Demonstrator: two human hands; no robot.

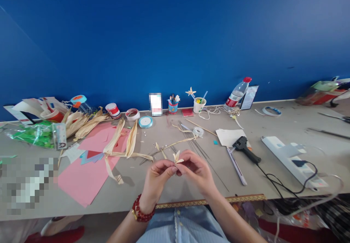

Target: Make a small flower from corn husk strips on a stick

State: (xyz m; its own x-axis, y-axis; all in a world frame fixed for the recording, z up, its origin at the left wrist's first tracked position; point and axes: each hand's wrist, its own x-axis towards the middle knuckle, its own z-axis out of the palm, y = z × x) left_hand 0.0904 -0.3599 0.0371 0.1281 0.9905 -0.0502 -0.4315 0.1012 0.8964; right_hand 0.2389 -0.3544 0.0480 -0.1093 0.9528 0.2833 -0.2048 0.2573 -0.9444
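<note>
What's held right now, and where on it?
A small pale flower shape, pinched at its base between the fingers of both the left hand and right hand, petals pointing up.

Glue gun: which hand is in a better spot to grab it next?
Probably the right hand. The glue gun lies on that side, and the left hand is farther away. Both hands are at the pale flower, so the left might need to hold it alone.

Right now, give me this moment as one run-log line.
left hand: pinches pale flower | right hand: pinches same flower | black glue gun: lying right of hands
</note>
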